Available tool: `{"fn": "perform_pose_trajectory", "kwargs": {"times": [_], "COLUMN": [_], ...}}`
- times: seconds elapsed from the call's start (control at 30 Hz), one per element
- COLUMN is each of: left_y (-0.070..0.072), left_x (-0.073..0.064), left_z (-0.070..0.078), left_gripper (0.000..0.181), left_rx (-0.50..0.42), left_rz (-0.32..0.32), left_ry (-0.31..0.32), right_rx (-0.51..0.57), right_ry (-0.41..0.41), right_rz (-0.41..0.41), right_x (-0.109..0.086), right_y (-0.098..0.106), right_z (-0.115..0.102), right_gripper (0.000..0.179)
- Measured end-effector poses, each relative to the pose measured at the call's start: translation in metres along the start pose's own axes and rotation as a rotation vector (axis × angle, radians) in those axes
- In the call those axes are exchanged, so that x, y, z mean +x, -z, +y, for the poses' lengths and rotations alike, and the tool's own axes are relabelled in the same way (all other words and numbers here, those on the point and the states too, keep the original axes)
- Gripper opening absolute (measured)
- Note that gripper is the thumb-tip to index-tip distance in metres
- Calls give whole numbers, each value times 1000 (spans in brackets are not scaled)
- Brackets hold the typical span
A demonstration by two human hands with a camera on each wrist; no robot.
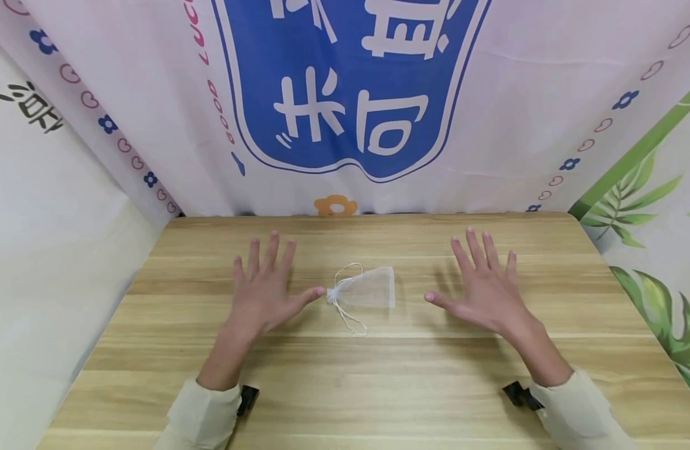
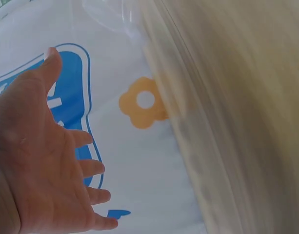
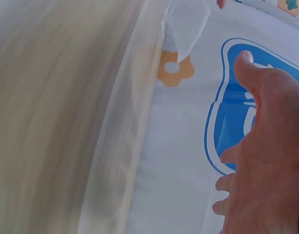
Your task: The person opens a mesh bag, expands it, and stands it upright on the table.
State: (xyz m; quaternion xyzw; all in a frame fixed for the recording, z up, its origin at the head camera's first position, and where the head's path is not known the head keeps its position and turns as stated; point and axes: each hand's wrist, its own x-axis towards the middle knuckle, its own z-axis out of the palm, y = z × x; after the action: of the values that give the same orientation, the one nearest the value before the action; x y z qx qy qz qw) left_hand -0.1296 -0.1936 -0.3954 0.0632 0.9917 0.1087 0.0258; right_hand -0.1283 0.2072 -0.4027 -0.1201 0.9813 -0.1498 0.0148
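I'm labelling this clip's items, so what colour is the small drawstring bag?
The drawstring bag is sheer white, seen best in the head view.

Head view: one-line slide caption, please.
Left hand and right hand, fingers spread, flank a small sheer drawstring pouch on a wood-grain table.

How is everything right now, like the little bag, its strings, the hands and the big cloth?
Little bag: lying on the table, neck gathered in, looks closed
Strings: slack, in loose loops
Left hand: fingers spread, holding nothing
Right hand: fingers spread, holding nothing
Big cloth: hanging behind the table, slightly wavy
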Motion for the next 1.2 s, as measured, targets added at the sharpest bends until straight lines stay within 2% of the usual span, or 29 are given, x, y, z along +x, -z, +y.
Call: {"fn": "perform_pose_trajectory", "kwargs": {"times": [0.13,0.3,0.4,0.57,0.73,1.0,1.2], "left_y": [-3,-7,-9,-12,-15,-22,-24], "left_x": [1,2,2,1,-2,-6,-8], "left_z": [11,24,32,44,54,65,70], "left_gripper": [113,107,103,99,95,87,81], "left_rx": [-69,-165,-260,-413,-490,-592,-687], "left_rz": [4,46,53,39,39,77,23], "left_ry": [-21,-66,-76,-58,-38,-47,17], "right_rx": [20,47,72,118,168,276,344], "right_ry": [29,63,83,111,139,203,226], "right_rz": [-21,-38,-45,-64,-90,-133,-175], "right_x": [7,15,19,26,32,41,48], "right_y": [-3,-8,-10,-14,-18,-23,-23], "right_z": [-10,-21,-27,-36,-41,-49,-56], "right_gripper": [116,115,114,111,107,101,92]}}
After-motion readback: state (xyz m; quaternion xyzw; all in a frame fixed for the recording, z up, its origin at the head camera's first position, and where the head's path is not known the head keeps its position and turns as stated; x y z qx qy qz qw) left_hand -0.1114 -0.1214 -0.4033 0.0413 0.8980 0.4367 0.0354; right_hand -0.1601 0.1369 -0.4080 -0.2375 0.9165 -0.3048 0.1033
